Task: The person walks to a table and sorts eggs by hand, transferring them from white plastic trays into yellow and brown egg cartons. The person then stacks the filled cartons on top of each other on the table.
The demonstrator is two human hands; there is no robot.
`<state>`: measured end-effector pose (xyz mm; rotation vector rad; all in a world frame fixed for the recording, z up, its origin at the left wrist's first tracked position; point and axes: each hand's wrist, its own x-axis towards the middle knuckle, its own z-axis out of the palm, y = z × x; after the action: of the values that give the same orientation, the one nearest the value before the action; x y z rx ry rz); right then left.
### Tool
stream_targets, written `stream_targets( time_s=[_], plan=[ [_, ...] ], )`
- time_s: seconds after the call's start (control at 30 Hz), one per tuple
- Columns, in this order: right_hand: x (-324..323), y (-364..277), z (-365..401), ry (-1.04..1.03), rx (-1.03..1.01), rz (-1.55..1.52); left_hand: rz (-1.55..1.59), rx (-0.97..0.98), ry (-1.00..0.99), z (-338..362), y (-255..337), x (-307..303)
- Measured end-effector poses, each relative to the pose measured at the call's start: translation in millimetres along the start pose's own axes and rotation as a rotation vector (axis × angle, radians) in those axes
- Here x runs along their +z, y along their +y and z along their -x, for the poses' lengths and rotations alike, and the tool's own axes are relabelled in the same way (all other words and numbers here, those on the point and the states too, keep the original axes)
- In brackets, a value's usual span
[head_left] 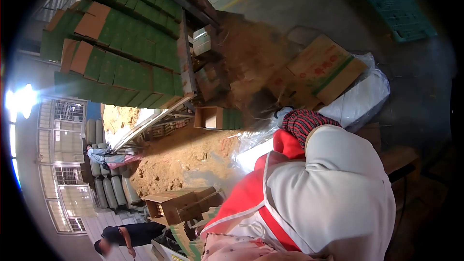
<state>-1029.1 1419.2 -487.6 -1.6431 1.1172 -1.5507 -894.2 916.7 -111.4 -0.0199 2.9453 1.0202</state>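
The carton (321, 70), brown with red print and a green band, lies right of centre, just beyond the striped knit (309, 124), its lower right part against the plastic (360, 99), which is clear and lies around something white; more plastic shows on the near side of the knit, by a white panel (255, 155). The knit comes out of a white garment (333, 183); a small pale thing at its far end is too unclear to name; neither the left hand nor the right hand can be made out, so whether the fingers are open, closed or gripping anything cannot be told.

Red cloth (237, 198) with white edging lies beside the garment; pink patterned fabric (241, 249) is below it. Brown loose material (169, 159) spreads to the left; a small open box (217, 118) stands at its upper edge; a larger open box (179, 205), holding pale round things, is at its lower edge.

Farther out, green boxes (130, 38) are stacked at upper left; grey sacks (113, 191) stand below the windows' side; a person (133, 234) in dark clothing is at lower left; a turquoise pallet (394, 9) lies at upper right.
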Motion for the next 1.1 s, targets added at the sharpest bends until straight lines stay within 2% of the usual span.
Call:
stream_targets(
  time_s=[0.07, 0.1, 0.13, 0.17, 0.23, 0.33, 0.43, 0.5, 0.57, 0.63, 0.67, 0.83, 0.9, 1.1],
  plan=[
    [-6.6, 52.2, 16.7, 0.256, 0.122, -0.025, 0.008, -0.024, 0.010, -6.7, -3.0, -1.7],
    [-4.6, 57.5, 9.1, 0.414, 0.422, 0.239, 0.006, -0.038, 0.010, -9.1, -4.1, -2.8],
    [-2.9, 50.0, -9.9, 0.464, 0.809, 0.547, 0.008, -0.048, 0.004, -13.2, -5.7, -4.0],
    [-5.0, 40.3, -27.5, 0.458, 1.056, 0.685, 0.005, -0.056, -0.002, -18.8, -6.1, -3.4],
    [-14.4, 26.8, -47.1, 0.448, 1.201, 0.755, 0.021, -0.070, 0.000, -26.4, -7.2, -2.3],
    [-26.6, 15.2, -64.1, 0.421, 1.291, 0.817, 0.073, -0.100, -0.007, -36.1, -8.9, 5.0],
    [-29.7, 17.4, -65.2, 0.308, 1.328, 0.903, 0.135, -0.110, -0.039, -48.5, -4.9, 15.9],
    [-29.4, 18.8, -55.2, 0.184, 1.314, 1.001, 0.037, -0.100, -0.067, -54.1, -1.1, 26.2],
    [-27.7, 23.6, -34.4, 0.158, 1.283, 1.080, 0.052, -0.132, -0.057, -59.8, 3.4, 38.3],
    [-26.8, 25.2, -4.0, 0.724, 1.285, 0.857, 0.077, -0.174, -0.059, -67.4, 9.1, 53.9],
    [-29.2, 11.3, 16.2, 0.841, 1.289, 0.786, 0.095, -0.200, -0.066, -74.2, 11.2, 62.7],
    [-47.0, -45.0, 134.3, 0.983, 1.431, 0.478, 0.133, -0.400, -0.029, -104.0, 35.6, 110.9],
    [-77.1, -61.5, 184.4, 1.022, 1.477, 0.364, 0.143, -0.503, -0.012, -125.3, 46.6, 140.9],
    [-180.9, -107.5, 284.7, 1.228, 1.635, 0.114, 0.205, -0.764, -0.055, -279.8, 62.0, 237.1]
  ],
)
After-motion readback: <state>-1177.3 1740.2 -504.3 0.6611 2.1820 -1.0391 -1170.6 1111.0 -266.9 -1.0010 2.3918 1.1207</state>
